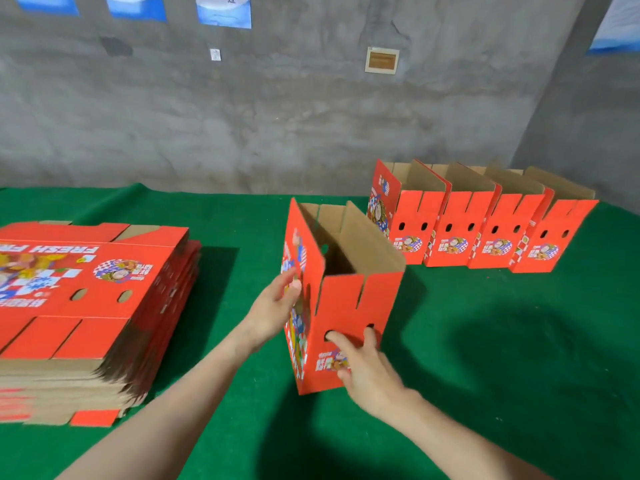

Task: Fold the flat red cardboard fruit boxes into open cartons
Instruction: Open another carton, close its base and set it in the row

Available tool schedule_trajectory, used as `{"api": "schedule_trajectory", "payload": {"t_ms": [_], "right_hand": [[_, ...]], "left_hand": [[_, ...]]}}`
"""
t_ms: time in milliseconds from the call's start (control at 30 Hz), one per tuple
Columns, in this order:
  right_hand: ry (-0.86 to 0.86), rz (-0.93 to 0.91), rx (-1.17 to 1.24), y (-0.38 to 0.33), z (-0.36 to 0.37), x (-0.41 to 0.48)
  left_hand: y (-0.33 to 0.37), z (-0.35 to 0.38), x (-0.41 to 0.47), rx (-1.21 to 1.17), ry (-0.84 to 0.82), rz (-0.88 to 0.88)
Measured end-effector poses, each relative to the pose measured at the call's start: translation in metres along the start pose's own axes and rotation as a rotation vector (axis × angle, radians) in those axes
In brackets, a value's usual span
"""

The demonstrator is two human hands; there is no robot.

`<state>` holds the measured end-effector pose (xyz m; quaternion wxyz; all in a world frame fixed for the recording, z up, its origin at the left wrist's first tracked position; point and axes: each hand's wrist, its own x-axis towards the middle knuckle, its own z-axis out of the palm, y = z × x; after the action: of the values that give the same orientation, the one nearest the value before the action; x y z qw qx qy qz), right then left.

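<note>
Table (502, 358) covered in green felt is seen from above, backed by a grey concrete wall (277, 116). On its left side, a tall stack of flat red fruit boxes (86, 306) is piled. At the far right, four finished open cartons (485, 233) are lined up in a row, close together. Between the two groups, one more carton (349, 306) is stood upright with its top open and its brown inside shown. It is steadied by both hands. The left hand (273, 313) is laid open against the printed side panel. The right hand (363, 365) is set on the front panel, with fingertips placed at the two round holes. No firm grip is held, so the tall, narrow carton could be tipped by an uneven push. Whether its bottom is locked cannot be seen, and an unlocked base could be sprung open.
</note>
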<state>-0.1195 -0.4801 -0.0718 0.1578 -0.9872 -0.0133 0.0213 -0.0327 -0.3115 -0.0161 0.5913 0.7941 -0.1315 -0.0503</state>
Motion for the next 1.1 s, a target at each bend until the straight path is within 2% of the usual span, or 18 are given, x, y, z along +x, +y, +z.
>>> {"api": "schedule_trajectory", "payload": {"t_ms": [100, 200, 367, 533, 667, 833, 1100], "right_hand": [[-0.132, -0.012, -0.116, 0.001, 0.027, -0.004], [-0.129, -0.010, -0.147, 0.008, 0.036, 0.003], [-0.116, 0.002, -0.183, 0.016, 0.036, 0.032], [-0.107, 0.018, -0.191, 0.030, 0.029, 0.075], [-0.103, 0.045, -0.160, 0.039, 0.021, 0.117], [-0.111, 0.113, -0.112, 0.059, 0.011, 0.176], [-0.043, 0.187, -0.030, 0.110, -0.018, 0.296]], "left_hand": [[-0.012, 0.006, 0.006, -0.014, 0.016, -0.059], [-0.028, 0.009, 0.012, -0.029, -0.043, -0.138], [-0.061, 0.014, 0.029, 0.045, -0.093, -0.095], [-0.097, 0.027, 0.059, 0.301, -0.129, -0.151], [-0.124, 0.038, 0.093, 0.504, -0.218, -0.198], [-0.162, 0.048, 0.127, 0.961, -0.410, -0.321], [-0.175, 0.041, 0.161, 1.093, -0.271, -0.314]]}}
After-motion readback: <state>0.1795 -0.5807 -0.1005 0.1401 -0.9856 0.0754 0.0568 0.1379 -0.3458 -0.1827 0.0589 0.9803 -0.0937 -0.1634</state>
